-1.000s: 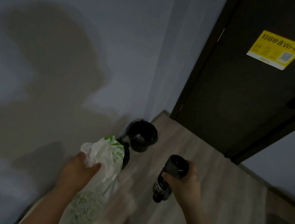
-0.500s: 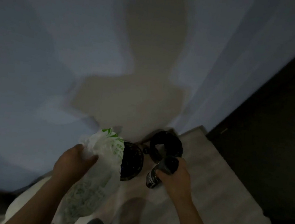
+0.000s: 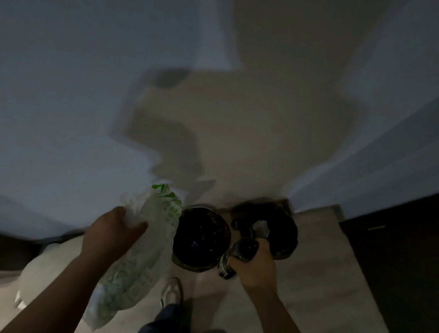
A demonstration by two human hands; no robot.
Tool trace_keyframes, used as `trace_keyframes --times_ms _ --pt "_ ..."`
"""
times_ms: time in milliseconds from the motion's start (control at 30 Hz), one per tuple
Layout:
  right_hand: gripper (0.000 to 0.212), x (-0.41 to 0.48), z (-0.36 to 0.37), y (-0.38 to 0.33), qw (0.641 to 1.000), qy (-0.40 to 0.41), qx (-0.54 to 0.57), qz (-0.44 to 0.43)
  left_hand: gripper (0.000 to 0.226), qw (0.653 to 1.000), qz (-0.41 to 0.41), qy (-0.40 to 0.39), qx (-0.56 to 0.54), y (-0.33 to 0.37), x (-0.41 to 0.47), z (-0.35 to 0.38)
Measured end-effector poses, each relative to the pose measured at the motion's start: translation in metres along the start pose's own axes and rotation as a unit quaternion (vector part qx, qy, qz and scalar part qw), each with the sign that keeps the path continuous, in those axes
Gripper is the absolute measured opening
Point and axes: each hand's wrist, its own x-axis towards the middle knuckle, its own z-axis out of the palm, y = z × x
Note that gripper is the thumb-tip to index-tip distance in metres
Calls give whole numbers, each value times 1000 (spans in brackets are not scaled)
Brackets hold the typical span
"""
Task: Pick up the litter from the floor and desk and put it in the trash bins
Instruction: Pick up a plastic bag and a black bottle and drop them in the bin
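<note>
step: drop-off, judged | left grip (image 3: 110, 236) pinched bag (image 3: 157, 230) beside left bin (image 3: 193, 263) | right grip (image 3: 254, 269) clasped bottle (image 3: 243, 248) near right bin (image 3: 287, 237) | next: aim over openings, release

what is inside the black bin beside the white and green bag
Only dark liner shows inside the bin, with a small bluish glint low down; too dark to tell litter. The bag in the left hand overlaps its left edge.
</note>
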Motion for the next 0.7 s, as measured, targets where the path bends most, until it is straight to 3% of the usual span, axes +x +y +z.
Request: trace_keyframes --times_ms 300,500,700 --pt "68 61 26 -13 999 -41 -18 4 46 998 -42 26 25 0 20 6" --pt "70 98 40 -25 993 -80 -86 -31 45 995 -72 63 19 6 20 16" --pt "50 120 35 -17 970 -157 -185 -30 46 995 -77 56 15 13 27 32"
